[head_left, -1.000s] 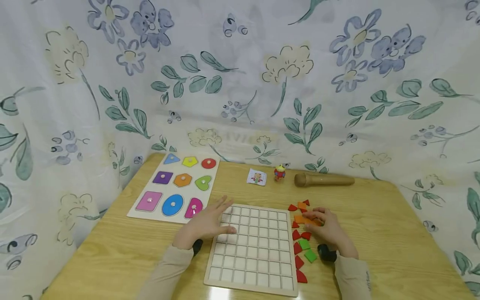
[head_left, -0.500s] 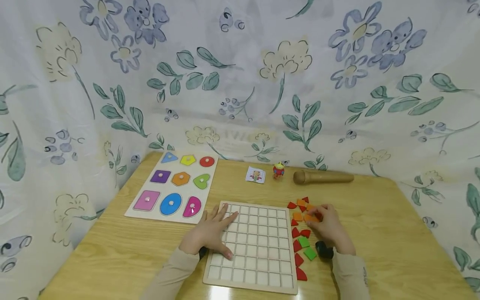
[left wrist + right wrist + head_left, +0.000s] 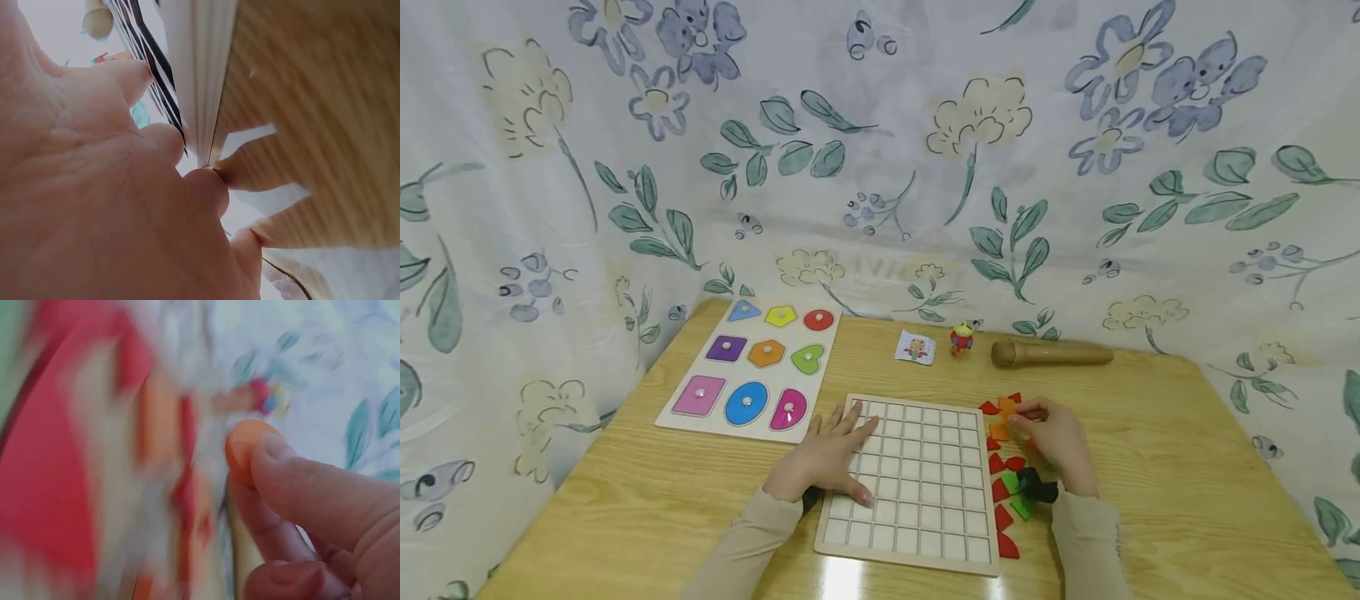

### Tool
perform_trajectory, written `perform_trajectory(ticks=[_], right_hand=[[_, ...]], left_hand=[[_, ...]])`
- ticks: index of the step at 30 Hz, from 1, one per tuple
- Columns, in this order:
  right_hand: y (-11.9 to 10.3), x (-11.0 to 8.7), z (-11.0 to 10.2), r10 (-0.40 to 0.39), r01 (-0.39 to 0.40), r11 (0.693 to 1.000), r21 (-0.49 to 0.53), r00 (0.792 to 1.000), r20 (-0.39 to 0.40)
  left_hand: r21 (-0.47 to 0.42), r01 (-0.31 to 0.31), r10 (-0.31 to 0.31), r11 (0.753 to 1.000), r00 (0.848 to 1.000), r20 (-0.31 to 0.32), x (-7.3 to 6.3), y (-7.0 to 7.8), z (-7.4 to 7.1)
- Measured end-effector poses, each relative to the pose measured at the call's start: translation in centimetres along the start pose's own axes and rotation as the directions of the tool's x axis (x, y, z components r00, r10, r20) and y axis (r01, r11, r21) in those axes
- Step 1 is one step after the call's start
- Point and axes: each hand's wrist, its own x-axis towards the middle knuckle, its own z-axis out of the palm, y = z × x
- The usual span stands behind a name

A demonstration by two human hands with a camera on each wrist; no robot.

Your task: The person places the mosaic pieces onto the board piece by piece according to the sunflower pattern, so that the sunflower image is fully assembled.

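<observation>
My left hand [image 3: 823, 462] rests with spread fingers on the left side of a wooden grid board [image 3: 917, 483]. In the left wrist view its fingertips lie along the edge of this board [image 3: 203, 69]. Over the loose pieces at the board's right side, my right hand [image 3: 1060, 437] pinches an orange piece [image 3: 245, 442] with a rounded edge between thumb and finger. Below and around that hand lie other orange pieces [image 3: 999, 431], red pieces [image 3: 1009, 547] and green pieces [image 3: 1020, 506]. A big red piece [image 3: 44, 481] fills the left of the right wrist view, blurred.
A knob puzzle [image 3: 709, 385] with coloured shapes lies at the back left. Along the back of the table [image 3: 1180, 483] are a small pattern card [image 3: 915, 347], a toy figure [image 3: 961, 340] and a wooden microphone-shaped stick [image 3: 1052, 353]. A floral curtain [image 3: 880, 167] hangs behind.
My left hand has come down and spread onto the board's left part. My right hand has closed finger and thumb on an orange piece and shifted slightly toward the back.
</observation>
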Motion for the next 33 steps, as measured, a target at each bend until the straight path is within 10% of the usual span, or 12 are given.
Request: perform_trajectory(ticks=[17,33], right_hand=[[-7.4,-1.7,9.4,-0.093,0.096,0.995,-0.001,0.965,0.247],[-5.1,-0.3,6.3,-0.094,0.069,0.99,0.124,0.975,0.2]], left_hand=[[0.025,0.016,-0.016,1.0,1.0,0.006,-0.3,0.3,-0.3],[0.032,0.024,-0.025,0.999,0.999,0.036,-0.9,0.7,-1.0]])
